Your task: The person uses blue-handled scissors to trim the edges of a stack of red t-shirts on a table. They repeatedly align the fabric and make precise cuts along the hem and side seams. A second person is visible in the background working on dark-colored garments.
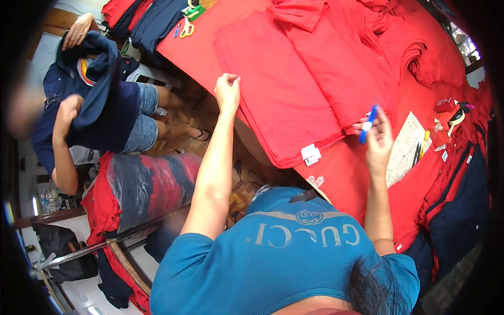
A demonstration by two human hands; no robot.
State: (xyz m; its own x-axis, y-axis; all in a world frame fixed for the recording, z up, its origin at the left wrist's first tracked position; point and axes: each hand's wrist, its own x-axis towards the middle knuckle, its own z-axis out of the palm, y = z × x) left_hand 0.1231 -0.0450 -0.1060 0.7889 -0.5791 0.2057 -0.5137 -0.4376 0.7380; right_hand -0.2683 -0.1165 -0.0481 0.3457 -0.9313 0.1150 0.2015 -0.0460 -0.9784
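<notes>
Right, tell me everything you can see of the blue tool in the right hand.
The blue tool is small and slender, with a bright blue body that looks like plastic and a whitish patch partway along. It stands at a steep slant, its upper end leaning toward the picture's right. The right hand grips it, the fingers partly hiding it. Red cloth lies beyond it. Something thin and greyish seems to show at its upper end, too blurred to make out.

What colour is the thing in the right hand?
The thing is mostly blue, best in the head view.
</notes>
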